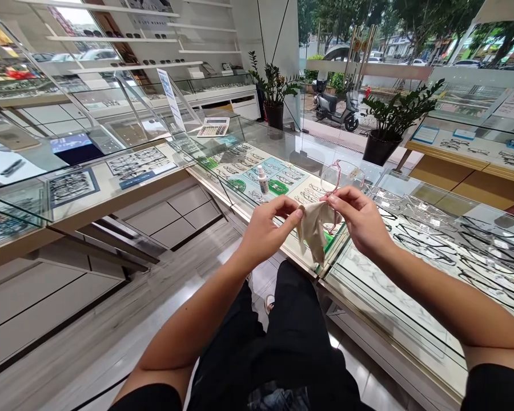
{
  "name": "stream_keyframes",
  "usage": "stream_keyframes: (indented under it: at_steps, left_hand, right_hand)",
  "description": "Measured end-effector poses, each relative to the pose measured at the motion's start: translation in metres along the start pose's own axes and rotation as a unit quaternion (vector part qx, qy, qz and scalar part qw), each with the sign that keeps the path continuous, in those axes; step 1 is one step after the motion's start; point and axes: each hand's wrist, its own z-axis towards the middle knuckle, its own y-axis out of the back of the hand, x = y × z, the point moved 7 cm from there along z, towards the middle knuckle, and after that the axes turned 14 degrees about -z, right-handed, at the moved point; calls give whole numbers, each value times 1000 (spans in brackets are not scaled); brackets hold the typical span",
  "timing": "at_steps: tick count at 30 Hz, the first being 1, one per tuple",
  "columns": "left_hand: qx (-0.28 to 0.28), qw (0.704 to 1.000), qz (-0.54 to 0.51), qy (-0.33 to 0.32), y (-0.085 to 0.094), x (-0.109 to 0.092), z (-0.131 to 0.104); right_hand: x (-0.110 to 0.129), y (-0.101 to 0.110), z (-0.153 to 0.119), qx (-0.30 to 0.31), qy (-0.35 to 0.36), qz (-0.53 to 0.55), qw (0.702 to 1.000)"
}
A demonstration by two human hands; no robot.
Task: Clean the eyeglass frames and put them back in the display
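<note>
My left hand [269,228] pinches a beige wiping cloth [314,228] by its left corner, and the cloth hangs down in folds. Thumb and fingers of my right hand [360,214] are closed on a pair of eyeglasses [337,171] with thin pink parts and clear lenses, where the cloth's upper right edge meets them. Its lenses show just above my right fingertips, and a pink arm hangs down beside the cloth. Both hands are over the glass counter. A small white spray bottle [262,179] stands on the counter top, beyond my left hand.
Rows of eyeglass frames [428,228] lie inside the glass display case at right. A calculator [213,127] rests on the counter farther back. Potted plants [275,108] stand near the window. Another glass case [77,182] runs along the left, with floor between.
</note>
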Motion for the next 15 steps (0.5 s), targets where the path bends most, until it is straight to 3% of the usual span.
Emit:
stream_keyframes:
  at_steps: [5,15]
  left_hand:
    - [-78,996,-42,-19,4,16,-5]
    - [-91,996,-19,8,-4,22,-11]
  right_hand:
    - [3,0,-2,5,0,5,1000]
    - [6,-2,-4,12,11,3,1000]
